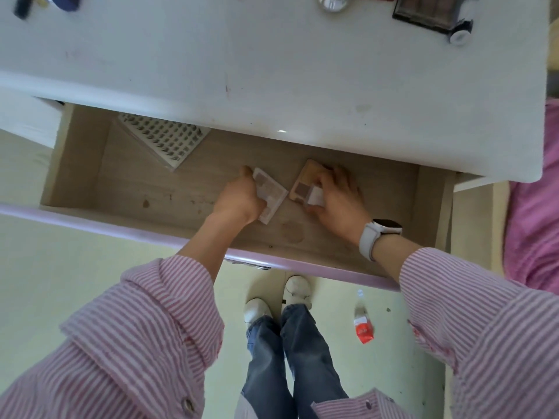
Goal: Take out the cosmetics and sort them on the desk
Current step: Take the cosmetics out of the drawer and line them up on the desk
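Both my hands reach into the open wooden drawer (90, 176) under the white desk (272, 71). My left hand (239, 198) grips a pale, clear-cased eyeshadow palette (273, 195) lying on the drawer floor. My right hand (338, 198) holds a tan palette (305, 182) together with a small white item (315, 196). A tray of false lashes (163, 139) lies at the drawer's back left. On the desk's far right sit a dark eyeshadow palette (423, 10) and a black tube with a white cap (459, 33).
A clear round jar (332, 3) and dark objects (45, 4) sit along the desk's far edge. The lilac drawer front (121, 228) juts toward my legs. A red and white wrapper (364, 325) lies on the floor. Pink fabric (535, 207) is at the right.
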